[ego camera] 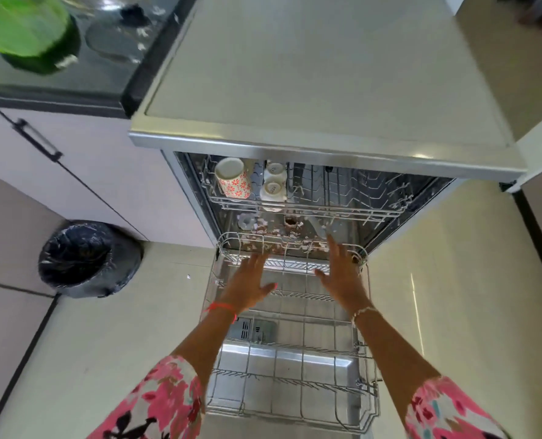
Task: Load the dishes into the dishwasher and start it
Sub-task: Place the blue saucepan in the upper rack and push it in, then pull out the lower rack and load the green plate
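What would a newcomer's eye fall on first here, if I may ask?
The left hand and right hand spread open over the pulled-out lower rack at centre. Behind them, a flowered mug sits left in the upper rack. A blurred green bowl glares top left.

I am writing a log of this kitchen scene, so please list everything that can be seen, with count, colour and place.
dishwasher: one, steel, centre, door open
upper rack: one, grey wire, top of the opening
flowered mug: one, white with orange flowers, upper rack, left
white cups: two, white, upper rack, beside the mug
lower rack: one, grey wire, pulled out over the door
green container: one, green, blurred, dark counter, top left
bin: one, black bag, floor, left of the dishwasher
left hand: one, fingers spread, over the lower rack's far end
right hand: one, fingers spread, beside it
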### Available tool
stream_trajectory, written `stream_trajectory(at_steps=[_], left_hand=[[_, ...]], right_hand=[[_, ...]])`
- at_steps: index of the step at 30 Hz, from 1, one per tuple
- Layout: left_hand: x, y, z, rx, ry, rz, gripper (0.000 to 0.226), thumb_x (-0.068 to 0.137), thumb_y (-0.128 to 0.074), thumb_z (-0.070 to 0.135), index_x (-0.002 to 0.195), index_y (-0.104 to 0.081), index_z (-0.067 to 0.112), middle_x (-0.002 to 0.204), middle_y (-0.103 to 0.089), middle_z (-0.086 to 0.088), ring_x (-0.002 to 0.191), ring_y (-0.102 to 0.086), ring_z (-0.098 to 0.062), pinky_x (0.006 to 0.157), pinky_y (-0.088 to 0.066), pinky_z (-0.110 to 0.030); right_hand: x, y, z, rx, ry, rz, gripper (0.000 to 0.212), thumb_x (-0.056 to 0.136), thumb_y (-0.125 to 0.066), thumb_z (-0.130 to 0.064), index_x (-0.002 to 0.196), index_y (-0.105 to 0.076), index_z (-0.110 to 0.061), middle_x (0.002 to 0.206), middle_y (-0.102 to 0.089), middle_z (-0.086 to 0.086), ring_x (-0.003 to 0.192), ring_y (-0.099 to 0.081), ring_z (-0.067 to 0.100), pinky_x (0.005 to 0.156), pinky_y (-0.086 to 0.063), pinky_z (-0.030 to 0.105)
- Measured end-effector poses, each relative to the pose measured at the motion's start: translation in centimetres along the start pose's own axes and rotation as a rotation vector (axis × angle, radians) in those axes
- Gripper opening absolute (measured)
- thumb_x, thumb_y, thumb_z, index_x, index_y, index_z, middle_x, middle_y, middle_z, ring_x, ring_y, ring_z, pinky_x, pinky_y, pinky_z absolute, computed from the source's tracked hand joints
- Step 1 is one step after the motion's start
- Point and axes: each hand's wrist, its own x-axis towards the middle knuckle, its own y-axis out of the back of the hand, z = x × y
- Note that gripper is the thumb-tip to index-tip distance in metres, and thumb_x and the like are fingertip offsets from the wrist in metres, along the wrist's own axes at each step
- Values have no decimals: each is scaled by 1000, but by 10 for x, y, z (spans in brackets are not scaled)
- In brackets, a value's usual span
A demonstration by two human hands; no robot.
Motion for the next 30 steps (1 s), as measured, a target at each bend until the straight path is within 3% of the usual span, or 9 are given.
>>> stream_trajectory(at_steps=[2,4,7,10,15,22,27,30], left_hand=[[-45,-9,3,133,-4,-68,72,87,-57,41,145,-22,15,148,-28,-11,137,-23,-27,113,-23,-42],[-93,-13,11,196,-13,-65,71,88,-53,46,145,-24,16,149,-27,-8,139,-19,-27,116,-19,-41],[-159,-5,35,216,-42,20,72,86,-42,54,143,-28,12,148,-30,-8,141,-19,-28,117,-16,-42],[-215,11,57,213,-14,71,68,89,-51,43,145,-23,15,151,-25,-6,142,-13,-26,117,-12,-43],[-290,36,61,214,38,158,62,90,-51,39,142,-27,14,149,-29,-5,140,-19,-23,116,-10,-35],[-332,109,7,209,111,328,55,92,-50,36,138,-34,11,143,-36,-5,136,-26,-20,113,-12,-30],[-328,186,-66,205,143,393,51,90,-53,32,134,-40,8,137,-42,-8,132,-31,-24,111,-17,-31],[-318,245,-116,221,122,428,46,89,-54,32,129,-44,10,134,-44,-7,130,-33,-24,111,-18,-31]], right_hand=[[-45,-1,-8,-109,23,-64,81,91,-55,-29,149,1,-17,156,-4,15,144,-4,31,113,0,38],[-91,0,-19,-188,26,-107,75,94,-49,-33,149,-2,-16,156,-5,12,145,-2,27,110,5,31],[-151,6,-39,-276,51,-149,70,95,-46,-37,149,-8,-13,156,-9,11,145,-5,26,115,-7,35],[-200,15,-64,-350,90,-153,66,95,-42,-42,147,-14,-12,155,-12,10,144,-10,26,114,-16,42],[-256,23,-115,-336,195,-163,59,95,-43,-41,143,-24,-11,150,-24,8,141,-19,23,113,-18,34],[-240,6,-213,-331,357,-181,48,95,-44,-38,134,-36,-11,135,-42,8,120,-44,20,101,-36,29],[-182,-17,-310,-301,371,-148,41,96,-45,-33,123,-46,-3,129,-46,15,121,-45,30,101,-36,38],[-144,-33,-375,-210,335,-120,47,97,-44,-33,130,-42,0,134,-41,16,125,-41,31,105,-33,38]])
